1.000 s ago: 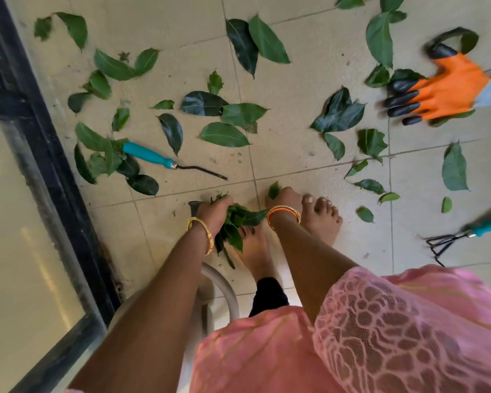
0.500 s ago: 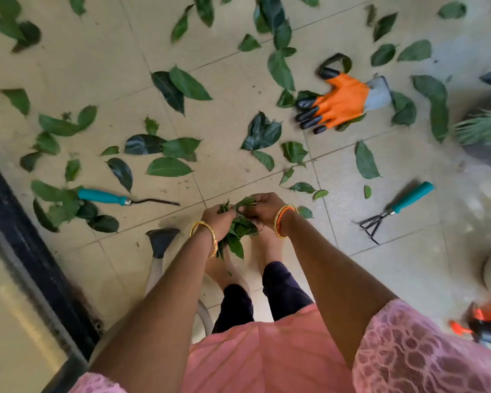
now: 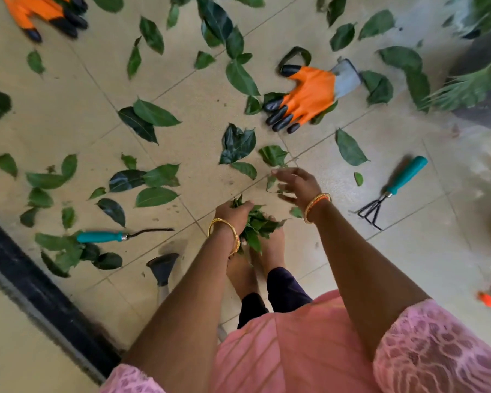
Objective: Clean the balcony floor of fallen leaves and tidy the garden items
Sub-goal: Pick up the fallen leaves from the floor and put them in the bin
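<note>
One left hand (image 3: pixel 231 215) grips a leaf bunch (image 3: pixel 257 226); right hand (image 3: pixel 296 184) spread, empty.

Two gloves (image 3: pixel 309 95), two teal-handled tools (image 3: pixel 391 191), many leaves (image 3: pixel 153 113).

Glossy leaves (image 3: pixel 155 113), seemingly matt floor tiles (image 3: pixel 77 114)

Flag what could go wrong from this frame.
1. The left hand grips an already full bunch of leaves; adding more may spill some back onto the floor.
2. The right hand reaches open toward leaves near the bare feet; the hand rake lies prongs-out close by, a possible step or snag hazard.
3. The weeder tool sits half among leaves and could be scooped up with them.
</note>
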Demonstrator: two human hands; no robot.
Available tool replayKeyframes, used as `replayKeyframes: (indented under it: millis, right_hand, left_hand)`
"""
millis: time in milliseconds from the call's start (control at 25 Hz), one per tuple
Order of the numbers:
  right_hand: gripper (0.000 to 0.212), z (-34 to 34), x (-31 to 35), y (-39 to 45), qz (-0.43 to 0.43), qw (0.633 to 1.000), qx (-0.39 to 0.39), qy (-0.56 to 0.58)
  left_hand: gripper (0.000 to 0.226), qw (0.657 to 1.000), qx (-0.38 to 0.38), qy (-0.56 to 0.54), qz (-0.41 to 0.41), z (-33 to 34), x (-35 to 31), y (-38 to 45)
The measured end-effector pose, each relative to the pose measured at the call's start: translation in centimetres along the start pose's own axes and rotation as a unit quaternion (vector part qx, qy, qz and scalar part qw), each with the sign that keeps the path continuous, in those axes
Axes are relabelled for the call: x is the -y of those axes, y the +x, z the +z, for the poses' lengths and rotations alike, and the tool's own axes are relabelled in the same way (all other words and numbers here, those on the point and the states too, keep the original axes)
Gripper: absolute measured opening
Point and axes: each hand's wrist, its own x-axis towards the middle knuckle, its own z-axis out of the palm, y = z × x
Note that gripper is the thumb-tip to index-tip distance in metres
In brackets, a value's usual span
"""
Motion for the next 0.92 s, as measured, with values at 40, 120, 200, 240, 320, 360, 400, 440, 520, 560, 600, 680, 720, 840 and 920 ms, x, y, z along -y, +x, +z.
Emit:
replayKeyframes:
  millis: [40,120,200,240,320,360,400,440,520,560,600,680,720,840,920]
  right_hand:
    - [0.033,0.0,-0.1,0.9,-0.059,0.994,-0.060,-0.073]
    - [0.072,0.8,-0.3,2.5,-0.140,0.932,-0.106,-0.318]
    - [0.096,2.3,-0.5,4.2,-0.177,0.860,-0.103,-0.468]
    - [0.100,3.2,-0.6,5.0,-0.186,0.834,-0.105,-0.508]
    - [0.095,4.8,-0.9,6.3,-0.191,0.808,-0.134,-0.542]
    - [0.086,5.6,-1.3,6.8,-0.191,0.802,-0.157,-0.543]
    - [0.075,6.2,-1.8,7.1,-0.191,0.802,-0.181,-0.536]
    - [0.062,6.7,-2.3,7.4,-0.196,0.804,-0.201,-0.524]
    - [0.040,6.8,-3.1,7.7,-0.213,0.812,-0.214,-0.499]
    - [0.034,6.8,-3.3,7.7,-0.222,0.813,-0.206,-0.497]
    - [0.031,6.7,-3.3,7.7,-0.231,0.810,-0.197,-0.502]
    - [0.029,6.6,-3.1,7.7,-0.247,0.792,-0.187,-0.526]
    - [0.029,6.7,-2.9,7.8,-0.252,0.780,-0.181,-0.543]
    - [0.026,6.1,-2.3,7.5,-0.257,0.777,-0.162,-0.551]
    - [0.023,5.0,-1.6,6.9,-0.241,0.820,-0.163,-0.494]
  left_hand:
    - [0.025,1.000,-0.004,0.012,-0.002,0.0,-0.1,0.5]
    - [0.020,1.000,-0.012,0.021,-0.006,0.0,-0.1,1.7]
    - [0.021,1.000,-0.018,0.019,-0.007,-0.1,-0.1,3.1]
    - [0.021,1.000,-0.020,0.017,-0.007,-0.2,-0.2,3.7]
    - [0.023,0.999,-0.031,0.014,-0.005,-0.8,-0.3,4.7]
    - [0.023,0.999,-0.038,0.016,-0.006,-1.1,-0.3,5.2]
    - [0.024,0.999,-0.043,0.020,-0.007,-1.6,-0.2,5.7]
    - [0.024,0.999,-0.047,0.023,-0.008,-2.0,0.0,6.1]
    - [0.019,0.998,-0.049,0.038,-0.005,-2.7,0.4,6.7]
    - [0.017,0.997,-0.052,0.048,-0.004,-3.0,0.6,7.0]
    - [0.018,0.997,-0.052,0.055,-0.002,-3.2,0.8,7.2]
    - [0.021,0.997,-0.050,0.058,-0.001,-3.2,1.0,7.3]
    - [0.020,0.997,-0.046,0.059,-0.001,-3.1,1.1,7.3]
    - [0.013,0.998,-0.027,0.058,0.005,-2.4,0.9,6.6]
    - [0.017,0.998,-0.013,0.053,0.014,-2.0,0.2,5.9]
